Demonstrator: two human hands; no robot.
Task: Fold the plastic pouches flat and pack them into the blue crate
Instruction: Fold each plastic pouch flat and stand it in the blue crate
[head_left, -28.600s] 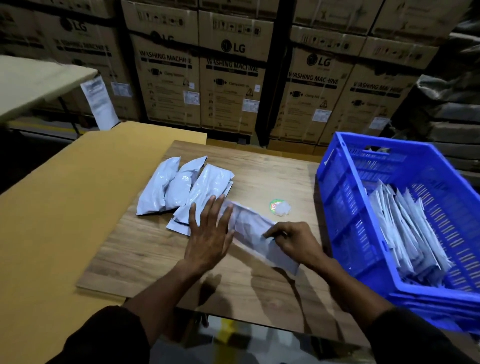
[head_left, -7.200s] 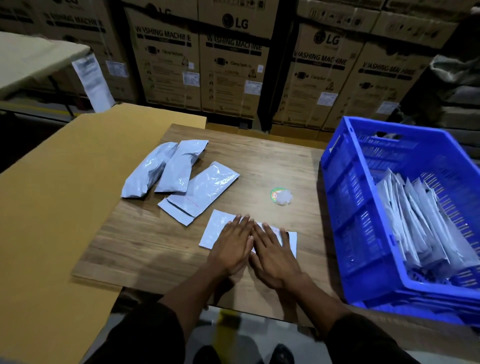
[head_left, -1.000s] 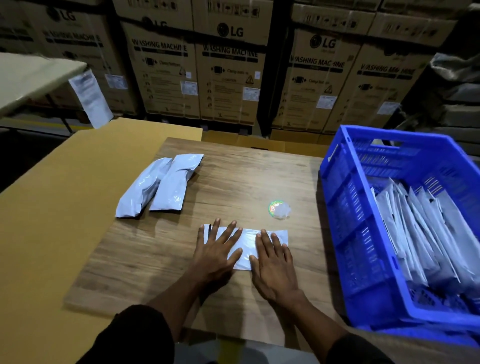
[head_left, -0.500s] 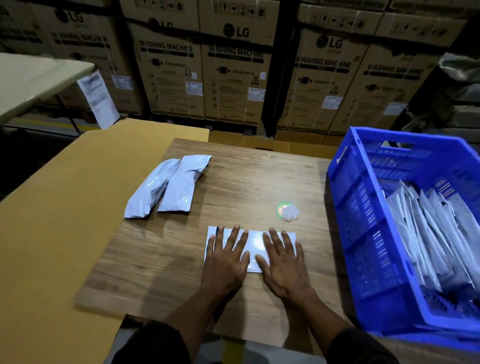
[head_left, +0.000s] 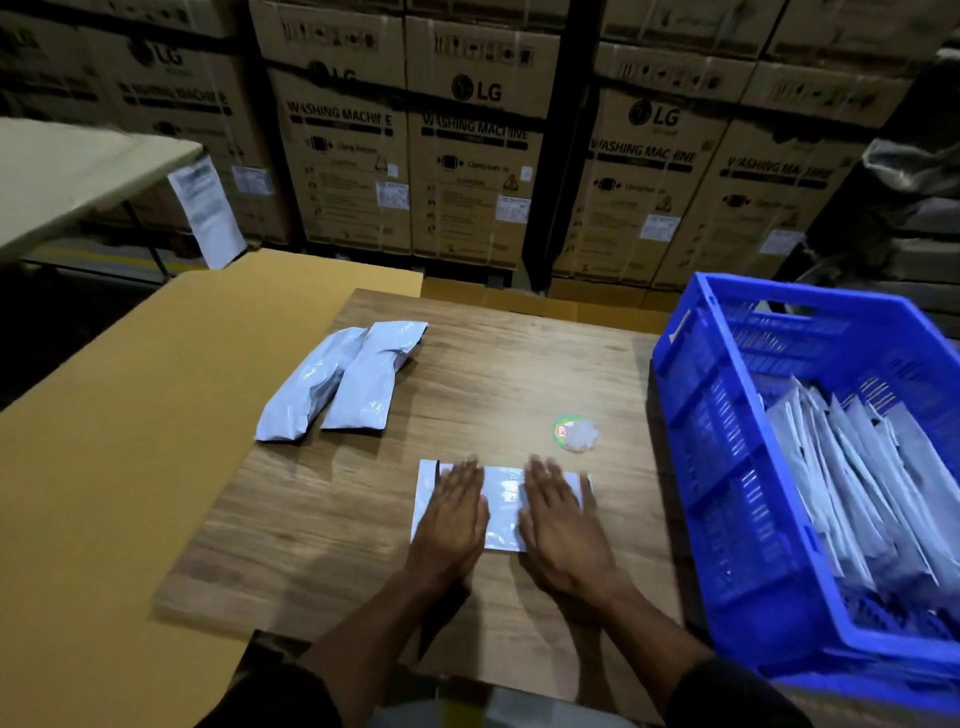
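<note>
A folded white plastic pouch (head_left: 501, 506) lies flat on the wooden tabletop (head_left: 498, 374), just left of the blue crate (head_left: 727, 467). The left hand (head_left: 452, 512) and right hand (head_left: 558, 514) press on it, fingers straight and flat. Folded pouches (head_left: 852, 473) stand packed inside the crate. Two puffy unfolded pouches (head_left: 343, 382) lie well left of the crate; a small round sticker (head_left: 574, 433) sits near it.

A wood-grain board (head_left: 519, 374) lies over a tan cardboard sheet (head_left: 130, 441) in a dim warehouse. On the board sits a small round sticker (head_left: 563, 430), green-rimmed, with a crumpled bit of clear film (head_left: 582, 437) touching it. Behind, stacked cartons (head_left: 467, 156) printed "LG Washing Machine" fill the background. At far left, a pale tabletop (head_left: 62, 176) carries a hanging printed paper (head_left: 208, 213).
</note>
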